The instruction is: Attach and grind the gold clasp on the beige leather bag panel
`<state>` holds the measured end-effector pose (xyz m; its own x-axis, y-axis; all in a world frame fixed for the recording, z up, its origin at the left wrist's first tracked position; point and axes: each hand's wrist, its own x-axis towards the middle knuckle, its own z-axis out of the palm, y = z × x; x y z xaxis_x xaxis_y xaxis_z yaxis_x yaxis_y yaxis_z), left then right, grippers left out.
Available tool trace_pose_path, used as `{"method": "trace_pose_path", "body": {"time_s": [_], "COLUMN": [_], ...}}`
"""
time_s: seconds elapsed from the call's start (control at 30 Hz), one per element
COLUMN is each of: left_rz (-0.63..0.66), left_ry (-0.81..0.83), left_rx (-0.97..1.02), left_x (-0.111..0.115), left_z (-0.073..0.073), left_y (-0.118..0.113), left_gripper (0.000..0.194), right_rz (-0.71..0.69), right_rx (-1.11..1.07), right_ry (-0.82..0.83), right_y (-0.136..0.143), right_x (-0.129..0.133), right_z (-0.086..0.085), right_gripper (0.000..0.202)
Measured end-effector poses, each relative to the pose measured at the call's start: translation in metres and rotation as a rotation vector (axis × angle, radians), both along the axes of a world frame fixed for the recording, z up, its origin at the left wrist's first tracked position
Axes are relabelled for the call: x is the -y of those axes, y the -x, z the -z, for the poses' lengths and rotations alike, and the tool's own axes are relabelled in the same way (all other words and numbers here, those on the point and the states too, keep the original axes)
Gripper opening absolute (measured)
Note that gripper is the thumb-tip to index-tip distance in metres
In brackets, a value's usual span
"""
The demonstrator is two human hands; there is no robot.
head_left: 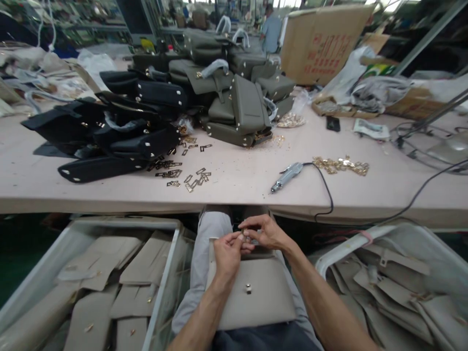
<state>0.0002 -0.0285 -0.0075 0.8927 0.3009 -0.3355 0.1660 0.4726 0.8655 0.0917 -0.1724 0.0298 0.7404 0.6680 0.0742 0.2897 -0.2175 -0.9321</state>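
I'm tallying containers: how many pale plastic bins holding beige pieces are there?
2: a left-hand pale plastic bin and a right-hand pale plastic bin, flanking the light-grey trousers. More may be hidden.

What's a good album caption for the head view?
Left hand and right hand hold a small shiny piece over a beige bag.

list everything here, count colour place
Bag: one, beige, lap
Small part: one, colour unclear, above bag
Black bags: several, black, table left
Olive bags: several, olive, table middle
Metal frames: many, golden, table left
Gold fittings: many, gold, table right
Corded tool: one, grey, table right
Table: one, pinkish, ahead
Bins: two, whitish, flanking lap
Bag pieces: many, beige, bins
Carton: one, brown, back right
Person: one, blue top, background
Left hand: one, bare, at small part
Right hand: one, bare, at small part
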Motion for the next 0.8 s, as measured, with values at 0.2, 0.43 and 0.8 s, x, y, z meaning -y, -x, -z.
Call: {"method": "trace_pose_path", "body": {"time_s": [0.2, 0.43, 0.8], "left_rz": [0.025, 0.047, 0.071], "left_ry": [-0.009, -0.034, -0.024], "left_rx": [-0.002, 0.014, 0.033], "left_x": [0.003, 0.004, -0.002], "left_z": [-0.003, 0.007, 0.015], "left_y": [0.003, -0.002, 0.002], "left_gripper": [0.052, 0.055, 0.056], "right_rz": [0.646, 1.27, 1.108], "right_rx": [0.219, 0.225, -0.306], "right_ry": [0.083, 0.676, -0.549], "right_y": [-0.039, -0.122, -0.134], "right_x": [0.034, 0.04, 0.055], "right_z": [-0.04, -0.04, -0.03], "right_gripper": [0.045, 0.078, 0.027]}}
